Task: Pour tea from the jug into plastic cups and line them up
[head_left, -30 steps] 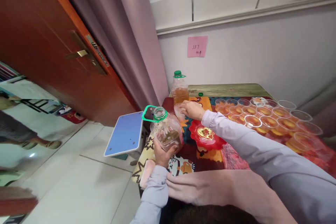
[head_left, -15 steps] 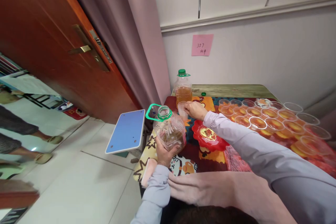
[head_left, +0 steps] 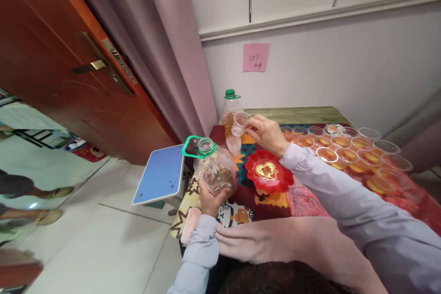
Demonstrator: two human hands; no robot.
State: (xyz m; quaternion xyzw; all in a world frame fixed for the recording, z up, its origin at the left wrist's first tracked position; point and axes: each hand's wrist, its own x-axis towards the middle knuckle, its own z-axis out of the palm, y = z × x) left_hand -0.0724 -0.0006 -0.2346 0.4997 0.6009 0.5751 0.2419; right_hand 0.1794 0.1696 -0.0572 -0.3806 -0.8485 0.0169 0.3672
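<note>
My left hand (head_left: 210, 200) is closed round the lower side of a big clear plastic bottle (head_left: 219, 167), uncapped, with a green carry handle at its neck. Some liquid shows low inside it. Between the thumb and fingers of my right hand (head_left: 267, 134) is a clear plastic cup (head_left: 240, 120), held tilted by its rim above the table. Just below it stands what looks like a stack of clear cups (head_left: 234, 144). Behind the raised cup, a second bottle (head_left: 228, 117) with a green cap holds amber liquid and is partly covered.
Several cups of orange-amber drink (head_left: 347, 155) stand in rows on the right of the table. A red scalloped dish (head_left: 253, 175) with a gold heart lies before my right forearm. To the left are a blue-topped stool (head_left: 160, 172) and a wooden door (head_left: 113, 101). Another person's feet show far left.
My right hand has risen from the cup stack and moved slightly right, lifting one cup away. My left hand still holds the bottle. The view has shifted a little.
</note>
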